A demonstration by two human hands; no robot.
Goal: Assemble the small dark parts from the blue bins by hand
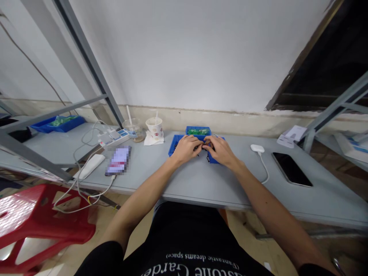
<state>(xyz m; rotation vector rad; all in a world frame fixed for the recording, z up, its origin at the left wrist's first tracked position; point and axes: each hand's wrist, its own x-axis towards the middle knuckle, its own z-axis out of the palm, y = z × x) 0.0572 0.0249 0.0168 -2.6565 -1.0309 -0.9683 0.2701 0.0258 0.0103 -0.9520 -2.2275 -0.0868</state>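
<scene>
My left hand [187, 148] and my right hand [220, 150] meet over several small blue bins. The fingertips of both hands are pinched together around something small and dark, too small to name. Beneath my left hand is the left blue bin [171, 147], with small dark pieces partly hidden by the fingers. The right blue bin [213, 160] is largely covered by my right hand, with dark bits at its left edge. Just behind the hands stands the back blue bin [197, 127], holding green pieces [198, 132].
To the left are two drink cups with straws, a power strip [115, 138], a lit phone [118, 161], a white power bank [91, 167] and cables. On the right lie a white earphone case [257, 148] and a dark phone [291, 168]. A red stool [43, 222] stands lower left.
</scene>
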